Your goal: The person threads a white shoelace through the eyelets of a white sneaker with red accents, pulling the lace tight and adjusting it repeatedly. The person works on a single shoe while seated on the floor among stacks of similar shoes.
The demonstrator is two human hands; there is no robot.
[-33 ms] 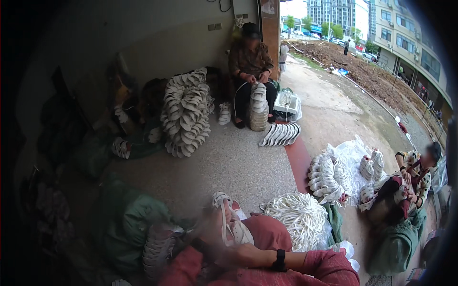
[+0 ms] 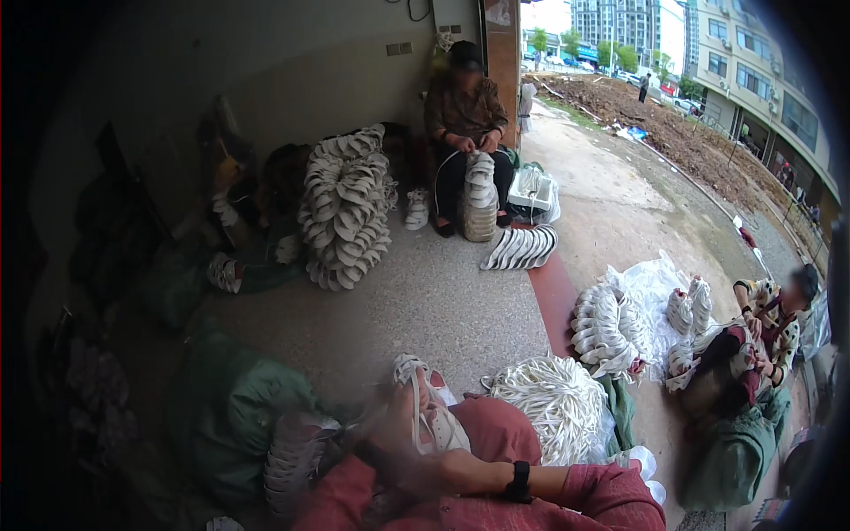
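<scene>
A white shoe upper (image 2: pixel 443 429) with a pale lace strip sits over my lap, against my red-clothed knee. My left hand (image 2: pixel 400 411) is closed on its upper part, beside the strip. Under its lower end lies my right hand (image 2: pixel 440 471), coming in from the right with a black band on the wrist. A hazy blur covers part of both hands, so the right fingers are hard to make out. Close by on the left stands a stack of nested white shoe uppers (image 2: pixel 297 465). To the right is a large heap of white laces (image 2: pixel 553 403).
A green sack (image 2: pixel 239 389) bulges at the left. Across the speckled floor (image 2: pixel 434 314), a seated person (image 2: pixel 467 106) handles a stack of uppers near a tall pile (image 2: pixel 347 208). Another person (image 2: pixel 770 332) sits at the right beside more uppers (image 2: pixel 609 327).
My left hand shifts very slightly at the shoe upper. Otherwise the scene looks the same.
</scene>
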